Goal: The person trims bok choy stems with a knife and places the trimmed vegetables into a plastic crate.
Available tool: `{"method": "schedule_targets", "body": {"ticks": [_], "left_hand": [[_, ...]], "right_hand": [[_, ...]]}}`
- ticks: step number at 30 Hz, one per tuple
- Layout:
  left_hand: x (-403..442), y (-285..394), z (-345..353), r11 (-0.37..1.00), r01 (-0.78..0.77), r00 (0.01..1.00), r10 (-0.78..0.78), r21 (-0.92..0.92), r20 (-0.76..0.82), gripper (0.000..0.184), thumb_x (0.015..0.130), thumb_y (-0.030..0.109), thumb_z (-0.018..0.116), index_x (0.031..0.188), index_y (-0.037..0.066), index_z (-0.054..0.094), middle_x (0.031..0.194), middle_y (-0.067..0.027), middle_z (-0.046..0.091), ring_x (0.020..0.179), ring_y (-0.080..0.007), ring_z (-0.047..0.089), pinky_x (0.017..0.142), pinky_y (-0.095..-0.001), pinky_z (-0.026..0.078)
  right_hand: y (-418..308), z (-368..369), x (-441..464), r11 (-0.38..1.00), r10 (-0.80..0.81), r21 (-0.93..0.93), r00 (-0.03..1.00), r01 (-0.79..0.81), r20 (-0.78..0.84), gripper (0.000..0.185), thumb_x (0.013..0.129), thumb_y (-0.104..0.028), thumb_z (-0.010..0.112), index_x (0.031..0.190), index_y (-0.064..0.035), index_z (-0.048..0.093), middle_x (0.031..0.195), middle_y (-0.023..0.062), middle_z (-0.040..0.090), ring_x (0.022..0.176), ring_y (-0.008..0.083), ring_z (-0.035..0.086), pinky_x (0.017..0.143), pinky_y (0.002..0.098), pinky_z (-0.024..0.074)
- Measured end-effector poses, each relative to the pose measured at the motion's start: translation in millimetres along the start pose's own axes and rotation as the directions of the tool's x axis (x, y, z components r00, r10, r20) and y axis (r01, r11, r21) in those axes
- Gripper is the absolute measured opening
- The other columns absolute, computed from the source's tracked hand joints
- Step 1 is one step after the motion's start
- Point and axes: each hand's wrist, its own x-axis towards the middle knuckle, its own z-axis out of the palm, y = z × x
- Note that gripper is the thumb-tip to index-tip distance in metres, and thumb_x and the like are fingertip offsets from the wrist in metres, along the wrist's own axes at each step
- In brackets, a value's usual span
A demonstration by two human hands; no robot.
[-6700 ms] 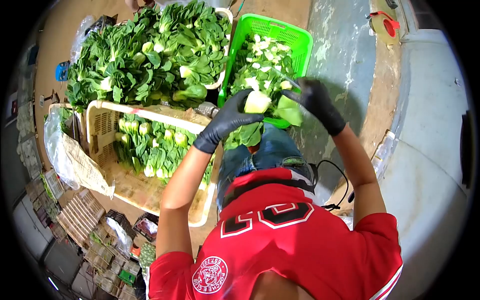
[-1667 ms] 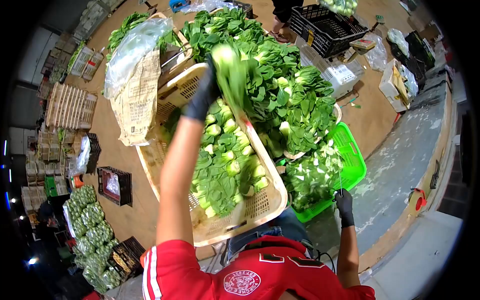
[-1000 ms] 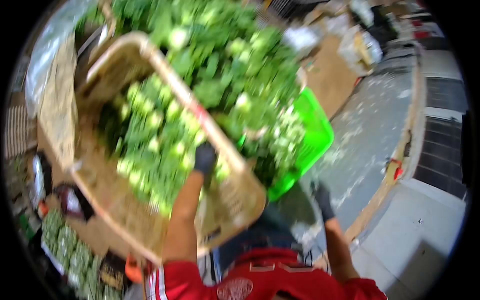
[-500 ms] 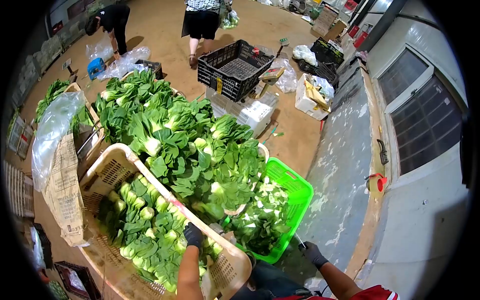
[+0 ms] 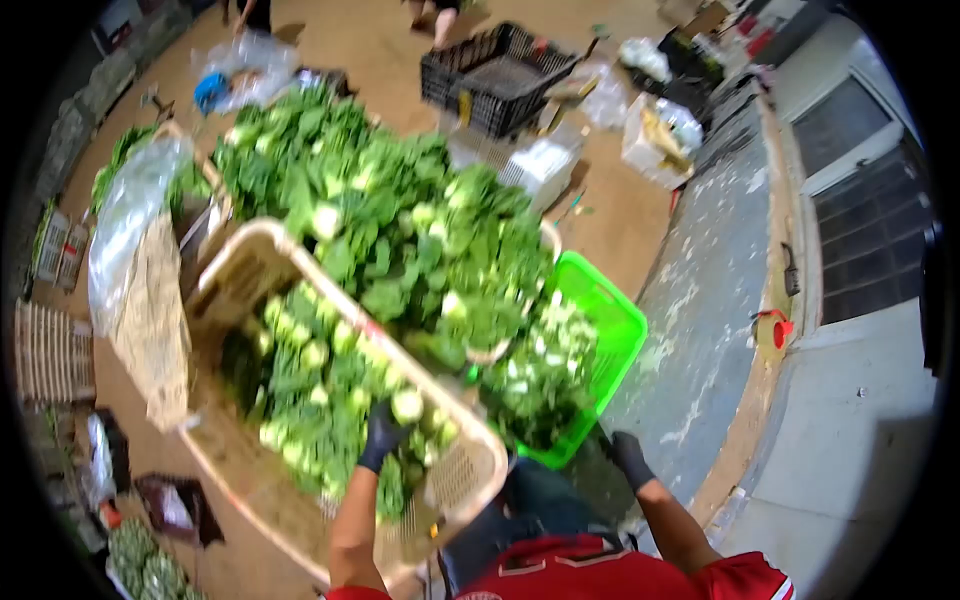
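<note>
My left hand [image 5: 382, 436], in a black glove, is closed around a bok choy [image 5: 407, 405] whose pale cut base faces up, inside the cream crate [image 5: 470, 440]. Rows of bok choy [image 5: 315, 355] lie beside it in that crate. My right hand [image 5: 628, 458], also gloved, is held low by the corner of the green basket [image 5: 622, 340]; its fingers look curled, and blur hides what they hold. Trimmed leaves and pale pieces [image 5: 545, 370] lie in the green basket. Behind the cream crate is a large heap of bok choy [image 5: 370, 190].
A black crate [image 5: 500, 75] stands beyond the heap, near a white foam box [image 5: 655, 145]. Plastic and brown sacking [image 5: 150, 320] hang at the left. Parts of two people [image 5: 435, 18] show at the top. Red tape [image 5: 775, 330] lies on the right ledge.
The view has tilted down, so the people are now mostly cut off. My left hand has moved off the cream crate's rim side and now has a bok choy in it. My right hand stays near the green basket.
</note>
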Motion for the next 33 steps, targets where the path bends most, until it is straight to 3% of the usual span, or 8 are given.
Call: {"method": "schedule_targets", "body": {"ticks": [3, 9, 15, 20, 25, 26, 30, 33], "left_hand": [[-42.7, 96.8, -56.8, 0.864, -0.032, 0.969, -0.096, -0.503, -0.227, 0.063, 0.068, 0.006, 0.074, 0.123, 0.001, 0.043, 0.118, -0.0117, 0.053, 0.107, -0.0209, 0.053, 0.090, -0.0340, 0.045], [-51.0, 196.1, -57.8, 0.539, 0.000, 0.958, -0.240, -0.843, -0.154, 0.092, 0.068, 0.050, 0.071, 0.134, 0.001, 0.031, 0.129, -0.0101, 0.044, 0.118, -0.0207, 0.044, 0.099, -0.0320, 0.034], [-17.9, 307.6, 10.8, 0.816, -0.003, 0.998, -0.036, -0.578, -0.056, 0.067, 0.063, 0.011, 0.078, 0.120, 0.001, 0.043, 0.109, -0.0082, 0.055, 0.098, -0.0168, 0.055, 0.084, -0.0299, 0.046], [-9.5, 322.4, 40.9, 0.984, -0.161, 0.986, 0.164, -0.079, 0.025, 0.066, 0.055, 0.019, 0.081, 0.110, -0.001, 0.050, 0.100, -0.0163, 0.057, 0.090, -0.0326, 0.057, 0.080, -0.0390, 0.046], [-9.4, 335.5, 68.8, 0.934, -0.331, 0.938, 0.311, 0.135, 0.153, 0.065, 0.057, 0.023, 0.082, 0.108, -0.002, 0.050, 0.099, -0.0194, 0.055, 0.093, -0.0370, 0.053, 0.081, -0.0440, 0.042], [-8.5, 337.2, 76.0, 0.882, -0.400, 0.915, 0.368, 0.249, 0.165, 0.060, 0.058, 0.015, 0.081, 0.107, 0.000, 0.050, 0.099, -0.0161, 0.060, 0.092, -0.0260, 0.060, 0.080, -0.0358, 0.049], [-21.4, 344.5, 99.9, 0.912, -0.405, 0.865, 0.363, 0.056, 0.345, 0.072, 0.055, 0.022, 0.083, 0.112, 0.001, 0.046, 0.102, -0.0140, 0.058, 0.095, -0.0232, 0.058, 0.084, -0.0350, 0.047], [-16.9, 355.7, 124.0, 0.968, -0.249, 0.885, 0.244, -0.039, 0.396, 0.070, 0.058, 0.016, 0.081, 0.115, 0.002, 0.043, 0.104, -0.0131, 0.056, 0.095, -0.0216, 0.057, 0.084, -0.0326, 0.046]], "right_hand": [[-26.6, -4.0, 6.4, 0.906, 0.013, 0.413, 0.982, -0.091, 0.188, 0.026, 0.084, -0.023, 0.056, 0.067, -0.0032, 0.059, 0.057, 0.0116, 0.058, 0.050, 0.0236, 0.057, 0.049, 0.0363, 0.0441], [-161.0, -55.9, 13.8, 0.871, -0.119, 0.490, 0.952, -0.037, 0.283, 0.029, 0.082, -0.033, 0.058, 0.079, -0.0038, 0.059, 0.059, 0.0124, 0.058, 0.053, 0.0254, 0.059, 0.049, 0.0370, 0.0445], [-219.2, -167.0, 13.6, 0.806, -0.533, 0.242, 0.840, 0.540, -0.100, 0.018, 0.070, -0.022, 0.067, 0.071, -0.0072, 0.055, 0.060, 0.0157, 0.053, 0.056, 0.0356, 0.055, 0.049, 0.0396, 0.0427], [-191.2, -178.9, 12.3, 0.680, -0.663, 0.146, 0.687, 0.719, -0.299, 0.024, 0.068, -0.027, 0.070, 0.068, -0.0081, 0.055, 0.057, 0.0112, 0.053, 0.051, 0.0308, 0.055, 0.046, 0.0379, 0.0423], [-150.5, -156.4, 4.5, 0.802, -0.569, 0.056, 0.790, 0.594, -0.228, 0.029, 0.076, -0.038, 0.061, 0.062, -0.0131, 0.056, 0.053, 0.0098, 0.053, 0.044, 0.0272, 0.055, 0.041, 0.0399, 0.0417], [-139.6, -149.9, 7.0, 0.846, -0.511, 0.082, 0.845, 0.527, -0.158, 0.033, 0.078, -0.042, 0.059, 0.064, -0.0117, 0.057, 0.057, 0.0106, 0.056, 0.050, 0.0287, 0.057, 0.046, 0.0409, 0.0440], [-20.5, -68.8, 41.9, 0.988, 0.009, 0.145, 0.963, -0.049, 0.269, 0.033, 0.079, -0.038, 0.054, 0.074, -0.0063, 0.063, 0.071, 0.0154, 0.063, 0.064, 0.0325, 0.061, 0.061, 0.0435, 0.0492], [-20.7, -99.6, 10.7, 0.951, 0.039, 0.292, 0.979, -0.098, 0.201, 0.038, 0.080, -0.038, 0.060, 0.095, -0.0028, 0.061, 0.079, 0.0175, 0.063, 0.070, 0.0293, 0.063, 0.066, 0.0405, 0.0494]]}}
